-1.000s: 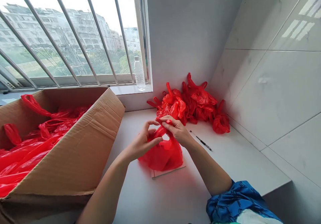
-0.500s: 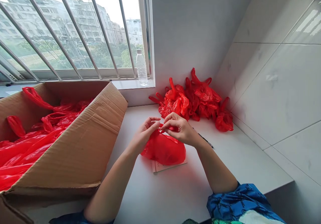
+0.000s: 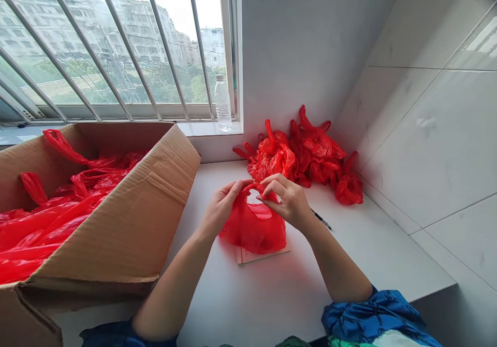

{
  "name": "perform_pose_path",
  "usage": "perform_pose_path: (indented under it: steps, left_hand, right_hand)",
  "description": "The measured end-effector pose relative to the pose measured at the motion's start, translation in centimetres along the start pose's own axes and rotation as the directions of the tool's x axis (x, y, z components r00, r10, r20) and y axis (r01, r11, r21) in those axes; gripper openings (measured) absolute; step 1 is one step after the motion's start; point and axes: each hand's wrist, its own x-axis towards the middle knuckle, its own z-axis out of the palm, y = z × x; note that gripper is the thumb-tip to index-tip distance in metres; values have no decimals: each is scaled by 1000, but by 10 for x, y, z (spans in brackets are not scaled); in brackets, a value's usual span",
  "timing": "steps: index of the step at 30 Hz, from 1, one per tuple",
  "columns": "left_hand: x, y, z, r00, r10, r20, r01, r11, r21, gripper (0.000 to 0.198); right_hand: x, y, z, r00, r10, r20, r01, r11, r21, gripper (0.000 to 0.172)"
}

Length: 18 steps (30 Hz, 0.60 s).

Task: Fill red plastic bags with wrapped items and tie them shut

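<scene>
Well, the red plastic carrier bag sat at the centre of the view, its glossy, crinkled body slumped on a thin pale card while its handle was drawn up clear of that mass. The left hand was half open, its thumb and fingertips pinching the thin film near the top of the handle. The right hand had its fingers curled and hooked into the gathered plastic beside them, and this two-handed grip held the handle up, with a small gap showing beneath it. The white countertop gave the bag a smooth, bare surface to rest on. At one o'clock from the bag, a heap of crumpled red bags lay bunched against the wall, well away from the hands, and a smaller knotted-looking bundle sat at two o'clock. A slim black pen lay at three o'clock. At nine o'clock, an open corrugated cardboard box held a loose mass of red bags, some draped against its wall. A clear plastic water bottle stood upright on the windowsill at twelve o'clock, just beside the barred window.
</scene>
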Motion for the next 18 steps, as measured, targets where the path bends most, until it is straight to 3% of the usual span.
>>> perform_pose_path:
  steps: [3,5,7,9,11,14,16,18]
  left_hand:
    - [5,-9,-9,987,71,-147,-74,997,-12,41]
    - [9,-22,-20,955,124,-269,-124,992,16,39]
    - [11,-39,-35,910,148,-388,-143,989,43,38]
    - [5,-59,-52,874,131,-468,-113,991,66,41]
    - [-6,-78,-67,878,93,-469,-46,993,111,50]
    - [-30,-91,-85,924,49,-380,60,961,269,70]
    - [-42,-89,-89,942,55,-330,98,897,430,71]
    - [-47,-81,-82,964,100,-246,72,793,606,67]
  right_hand:
    - [-13,-2,-12,1000,0,15,-1,998,70,18]
    - [-30,-2,-21,996,42,73,-52,989,141,22]
    - [-52,1,-31,976,156,154,-182,967,177,24]
    - [-76,8,-39,925,306,225,-350,916,198,26]
    - [-99,18,-47,859,403,317,-483,843,237,25]
    - [-122,32,-51,785,440,435,-582,765,276,24]
    - [-128,38,-47,773,492,400,-591,787,175,36]
    - [-126,39,-32,810,490,322,-516,857,-8,57]
